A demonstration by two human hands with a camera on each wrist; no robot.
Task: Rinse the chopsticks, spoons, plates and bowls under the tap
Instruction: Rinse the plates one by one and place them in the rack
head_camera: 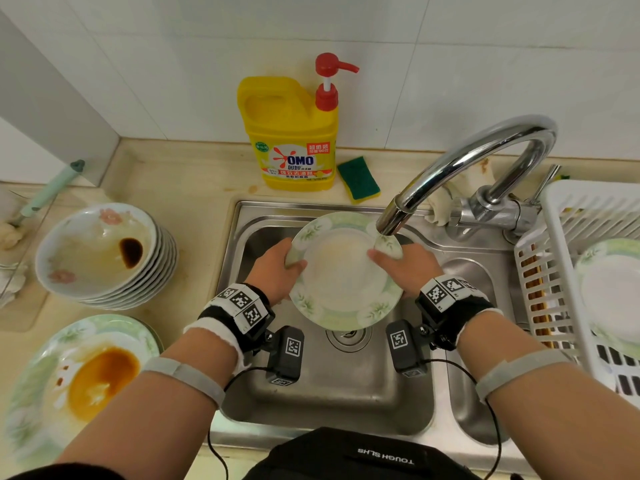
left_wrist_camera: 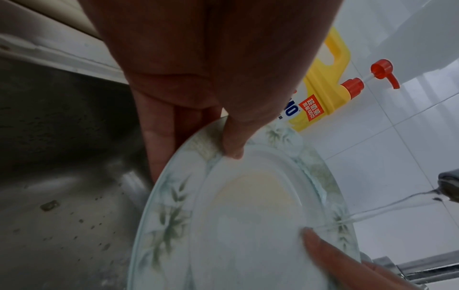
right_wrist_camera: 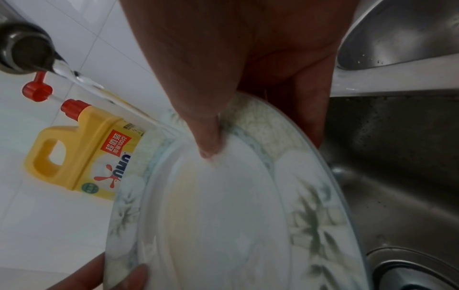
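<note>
White plate (head_camera: 346,271), green leaf-patterned rim

Glossy glazed ceramic plate (head_camera: 346,271), wet; shiny chrome tap (head_camera: 460,168) over brushed steel sink (head_camera: 346,386). Smooth yellow plastic detergent bottle (head_camera: 287,133), rough sponge (head_camera: 358,180), white plastic rack (head_camera: 561,271), glossy wall tiles (head_camera: 450,64).

plate (head_camera: 346,271) | green-leaf rim, faint yellow film | tilted over sink, tap water on rim

Bright head view; dim, soft wrist views
</note>
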